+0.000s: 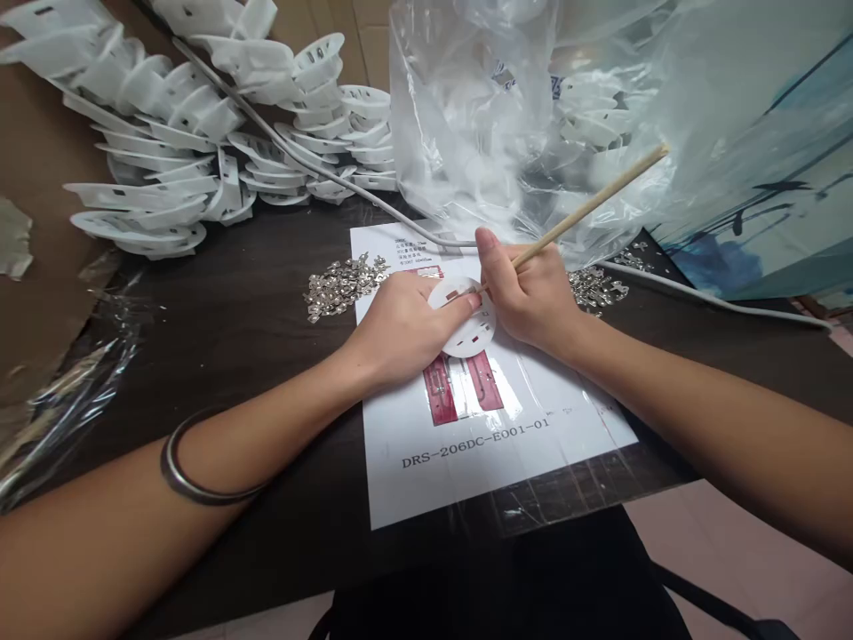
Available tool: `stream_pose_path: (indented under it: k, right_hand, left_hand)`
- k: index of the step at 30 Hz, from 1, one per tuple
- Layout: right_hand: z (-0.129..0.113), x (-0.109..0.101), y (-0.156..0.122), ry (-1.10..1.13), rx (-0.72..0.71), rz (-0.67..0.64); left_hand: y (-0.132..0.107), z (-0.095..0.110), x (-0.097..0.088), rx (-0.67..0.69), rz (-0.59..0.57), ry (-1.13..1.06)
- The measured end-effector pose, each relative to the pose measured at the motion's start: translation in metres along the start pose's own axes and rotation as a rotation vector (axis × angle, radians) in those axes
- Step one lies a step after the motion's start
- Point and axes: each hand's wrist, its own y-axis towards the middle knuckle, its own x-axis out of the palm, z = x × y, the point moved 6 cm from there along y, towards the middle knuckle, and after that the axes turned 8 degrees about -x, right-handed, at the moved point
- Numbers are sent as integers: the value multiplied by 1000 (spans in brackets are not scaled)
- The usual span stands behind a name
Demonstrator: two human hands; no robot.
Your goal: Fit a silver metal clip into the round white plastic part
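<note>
A round white plastic part (466,331) lies on a printed sheet (466,444) at the middle of the dark table. My left hand (400,324) rests on its left side, fingers curled and pressing it down. My right hand (530,298) is closed around a thin wooden stick (593,206). The stick slants up to the right, and its lower tip meets the top of the white part. A metal bangle (193,484) sits on my left forearm.
Stacks of white plastic parts (200,124) fill the far left. Piles of small metal clips (339,286) lie left and right (596,286) of my hands. A clear plastic bag (533,116) of more parts stands behind. A grey cable (699,298) crosses the table.
</note>
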Motion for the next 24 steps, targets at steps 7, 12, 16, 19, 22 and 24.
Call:
stream_pose_path:
  k: [7, 12, 16, 19, 22, 24]
  right_hand:
    - [1, 2, 1, 7, 17, -51]
    - [6, -1, 1, 88, 86, 8]
    - [10, -6, 2, 155, 133, 115]
    - [9, -8, 3, 170, 132, 153]
    - [8, -7, 2, 169, 115, 150]
    - [7, -6, 2, 173, 103, 133]
  left_hand:
    - [1, 0, 0, 34, -15, 19]
    - [2, 2, 1, -15, -27, 20]
    - [1, 4, 2, -26, -34, 6]
    - [1, 3, 1, -35, -37, 5]
    - [1, 1, 2, -46, -55, 15]
    - [1, 1, 2, -51, -61, 16]
